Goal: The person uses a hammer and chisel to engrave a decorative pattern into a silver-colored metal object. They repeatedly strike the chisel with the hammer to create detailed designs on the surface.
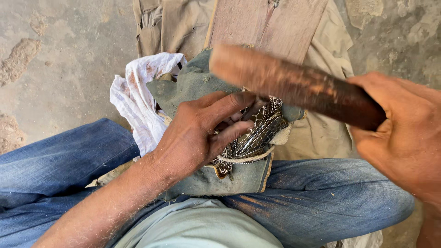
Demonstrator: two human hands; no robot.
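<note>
The person sits on the concrete floor (pixel 59 69), jeans-clad legs (pixel 69 160) crossed to make a lap. A teal cloth (pixel 216 177) pads the lap under a dark patterned metal piece (pixel 257 135). The left hand (pixel 197 133) presses fingers flat on the piece, steadying it. The right hand (pixel 404 133) is closed around a blurred wooden mallet (pixel 294 85) above.

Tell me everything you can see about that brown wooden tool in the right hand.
The brown wooden club-like tool is a thick rounded bar, dark and shiny near the right hand, paler and dusty reddish at its blunt far end. It is motion-blurred. It slants from the right hand's closed grip up and left, above the black patterned piece that the left hand presses on grey-green cloth. Whether it touches that piece is unclear.
</note>
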